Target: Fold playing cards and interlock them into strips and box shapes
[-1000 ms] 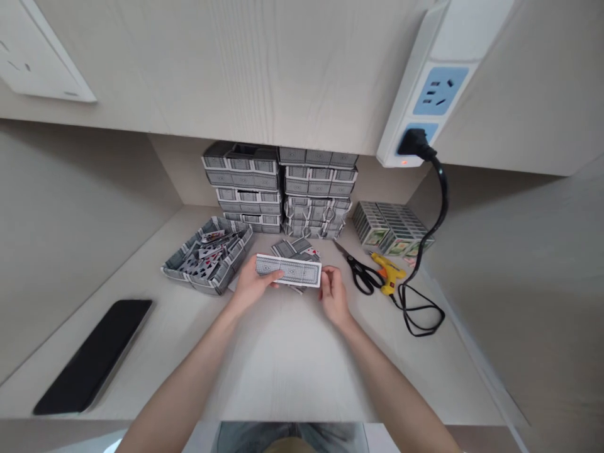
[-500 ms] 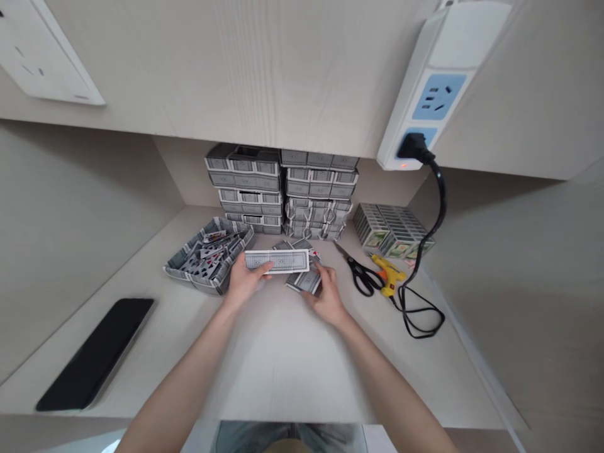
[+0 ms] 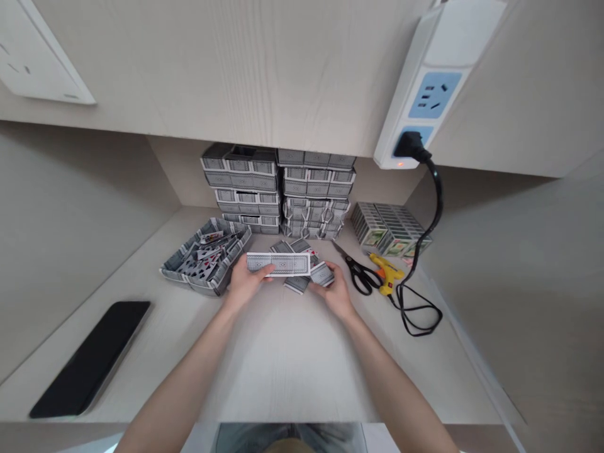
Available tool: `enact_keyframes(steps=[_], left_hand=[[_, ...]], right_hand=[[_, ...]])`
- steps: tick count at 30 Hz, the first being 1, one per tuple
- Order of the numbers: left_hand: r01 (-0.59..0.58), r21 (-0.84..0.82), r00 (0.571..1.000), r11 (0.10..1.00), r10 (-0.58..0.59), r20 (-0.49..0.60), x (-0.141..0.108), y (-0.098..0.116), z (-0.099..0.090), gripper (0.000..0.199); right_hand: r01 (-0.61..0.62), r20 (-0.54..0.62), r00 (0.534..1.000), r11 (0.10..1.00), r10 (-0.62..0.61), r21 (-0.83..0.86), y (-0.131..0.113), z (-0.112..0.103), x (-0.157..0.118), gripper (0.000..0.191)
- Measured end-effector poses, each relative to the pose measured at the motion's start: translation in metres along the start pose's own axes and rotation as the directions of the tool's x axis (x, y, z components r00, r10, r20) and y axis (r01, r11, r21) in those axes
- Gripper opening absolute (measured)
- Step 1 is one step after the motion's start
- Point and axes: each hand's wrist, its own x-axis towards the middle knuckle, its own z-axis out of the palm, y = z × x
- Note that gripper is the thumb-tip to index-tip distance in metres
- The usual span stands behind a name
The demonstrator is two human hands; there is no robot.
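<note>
My left hand (image 3: pixel 246 283) grips the left end of a long strip of patterned card backs (image 3: pixel 289 265), thumb on top. Just right of the strip, my right hand (image 3: pixel 336 288) is closed on a folded card piece (image 3: pixel 322 274), its patterned back facing up. Beneath and behind the strip, several loose cards (image 3: pixel 297 284) lie on the table, one showing a red mark. To the left of my left hand stands a tray made of cards (image 3: pixel 214 286) with loose playing cards (image 3: pixel 202 263) inside.
Stacked card-made boxes (image 3: pixel 318 189) stand at the back, with card packs (image 3: pixel 389 229) to their right. Black-handled scissors (image 3: pixel 362 275) and a yellow glue gun (image 3: pixel 387 274) with a looped cord lie at right. A black phone-like slab (image 3: pixel 94 355) is at left; a power strip (image 3: pixel 419 94) hangs above.
My right hand has lifted a folded card piece from the loose cards and moved slightly right. My left hand still holds the strip, almost in the same place.
</note>
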Motion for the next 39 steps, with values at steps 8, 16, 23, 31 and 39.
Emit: enact_keyframes(steps=[8,16,23,31,39], left_hand=[[0.003,-0.003,1.000,1.000,-0.003,0.006,-0.002,-0.003,0.004,0.041],[0.003,-0.011,1.000,1.000,-0.003,-0.002,-0.008,-0.008,0.014,0.038],[-0.078,-0.045,0.996,0.996,0.075,-0.055,-0.010,-0.002,0.013,0.038],[-0.054,-0.040,0.997,0.998,0.052,-0.052,-0.010,-0.003,0.013,0.038],[-0.051,-0.011,0.998,0.999,0.051,-0.038,-0.011,-0.003,0.014,0.037]], right_hand=[[-0.134,0.034,0.991,0.963,0.129,0.233,-0.016,0.003,-0.001,0.078],[-0.225,0.167,0.971,0.886,0.170,0.406,-0.024,0.004,-0.007,0.063],[-0.216,0.159,0.975,0.831,0.156,0.512,-0.025,0.004,-0.005,0.059],[-0.217,0.156,0.975,0.827,0.159,0.518,-0.026,0.005,-0.006,0.058],[-0.243,0.169,0.969,0.833,0.181,0.498,-0.027,0.004,-0.006,0.058]])
